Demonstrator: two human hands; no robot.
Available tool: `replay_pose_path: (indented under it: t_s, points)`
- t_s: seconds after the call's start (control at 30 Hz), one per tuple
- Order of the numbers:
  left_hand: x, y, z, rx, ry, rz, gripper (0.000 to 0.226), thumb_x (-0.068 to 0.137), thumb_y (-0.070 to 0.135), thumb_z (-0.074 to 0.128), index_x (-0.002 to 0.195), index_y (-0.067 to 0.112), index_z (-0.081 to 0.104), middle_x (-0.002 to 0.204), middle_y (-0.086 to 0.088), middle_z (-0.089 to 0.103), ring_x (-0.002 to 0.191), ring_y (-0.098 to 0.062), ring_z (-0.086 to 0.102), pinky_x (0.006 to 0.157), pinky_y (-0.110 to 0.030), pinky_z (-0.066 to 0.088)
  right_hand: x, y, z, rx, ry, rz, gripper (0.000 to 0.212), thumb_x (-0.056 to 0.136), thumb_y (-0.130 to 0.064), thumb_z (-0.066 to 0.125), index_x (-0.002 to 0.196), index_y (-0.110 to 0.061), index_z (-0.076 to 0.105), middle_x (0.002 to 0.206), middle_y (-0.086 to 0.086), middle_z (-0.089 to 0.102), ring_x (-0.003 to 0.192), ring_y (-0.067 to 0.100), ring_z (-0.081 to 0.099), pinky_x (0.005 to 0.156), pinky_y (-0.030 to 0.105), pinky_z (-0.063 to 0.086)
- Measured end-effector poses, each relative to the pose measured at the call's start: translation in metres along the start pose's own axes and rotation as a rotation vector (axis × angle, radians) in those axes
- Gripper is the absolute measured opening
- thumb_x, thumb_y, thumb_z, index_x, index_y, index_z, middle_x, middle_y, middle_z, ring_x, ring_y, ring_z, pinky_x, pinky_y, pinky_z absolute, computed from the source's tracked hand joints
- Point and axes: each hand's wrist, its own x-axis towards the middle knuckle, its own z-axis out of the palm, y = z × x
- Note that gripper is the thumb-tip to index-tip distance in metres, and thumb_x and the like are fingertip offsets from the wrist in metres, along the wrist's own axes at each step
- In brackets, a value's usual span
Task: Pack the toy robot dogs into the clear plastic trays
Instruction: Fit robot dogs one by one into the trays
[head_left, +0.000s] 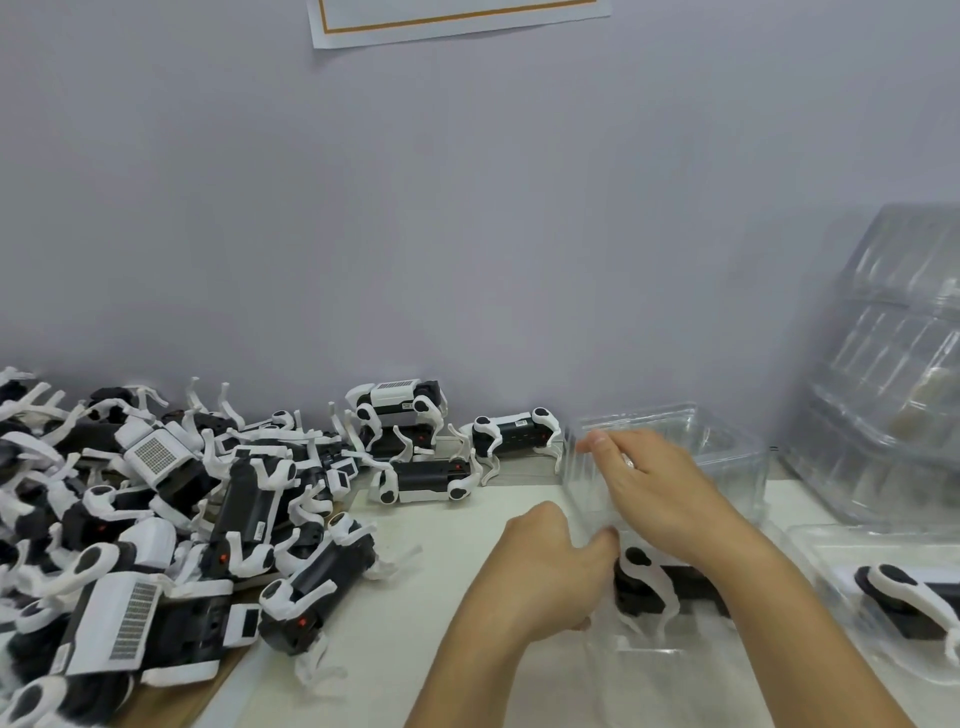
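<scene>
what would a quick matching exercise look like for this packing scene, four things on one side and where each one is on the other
Things:
1. pile of toy dogs
2. stack of empty trays
3. right hand
4. sheet of paper

Places:
A. on the wall, at the top edge of the view
B. on the table's left side
C. leaning at the far right
D. on the raised clear lid in the middle

Pairs: 1-B, 2-C, 3-D, 4-A

Right forearm hides rear of toy dog (655, 579); tray stack (893, 364) cut off right.
</scene>
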Motion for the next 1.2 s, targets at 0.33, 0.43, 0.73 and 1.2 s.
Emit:
replay_pose_path:
  t_s: [0.33, 0.43, 0.73, 1.2]
  points:
    - [0.007, 0.000, 0.041, -0.434, -0.244, -0.009, 0.046, 0.076, 0.016, 0.044, 0.117, 0.000, 0.058, 0.098, -0.006, 0.059, 0.078, -0.016, 0.055, 0.097, -0.035, 0.051, 0.000, 0.002, -0.001, 0.035, 0.041, -0.019, 0.050, 0.105, -0.036, 0.034, 0.104, 0.004, 0.065, 0.108, 0.019, 0.067, 0.109, 0.031, 0.058, 0.094, 0.044, 0.045]
    - [0.006, -0.003, 0.043, -0.530, -0.355, 0.018, 0.042, 0.087, -0.008, 0.038, 0.118, 0.005, 0.062, 0.109, 0.001, 0.062, 0.081, -0.007, 0.059, 0.093, -0.025, 0.050, 0.001, 0.002, 0.000, 0.038, 0.055, -0.010, 0.049, 0.105, -0.034, 0.035, 0.103, 0.005, 0.065, 0.107, 0.021, 0.067, 0.108, 0.031, 0.057, 0.092, 0.041, 0.045]
    - [0.004, -0.011, 0.047, -0.393, -0.399, 0.073, 0.049, 0.094, 0.008, 0.051, 0.140, 0.024, 0.052, 0.143, 0.018, 0.050, 0.093, -0.009, 0.058, 0.099, -0.032, 0.050, 0.001, 0.002, 0.005, -0.042, 0.003, 0.070, 0.049, 0.103, -0.039, 0.035, 0.099, -0.007, 0.072, 0.104, 0.009, 0.072, 0.108, 0.028, 0.059, 0.100, 0.046, 0.042]
    - [0.019, -0.031, 0.016, -0.308, 0.046, -0.044, 0.021, 0.095, 0.020, 0.048, 0.105, 0.021, 0.066, 0.094, 0.001, 0.074, 0.070, -0.009, 0.067, 0.067, -0.025, 0.054, -0.004, 0.008, 0.014, -0.338, 0.072, 0.124, 0.053, 0.092, -0.031, 0.064, 0.141, -0.033, 0.042, 0.134, -0.002, 0.047, 0.130, 0.020, 0.043, 0.101, 0.041, 0.034]
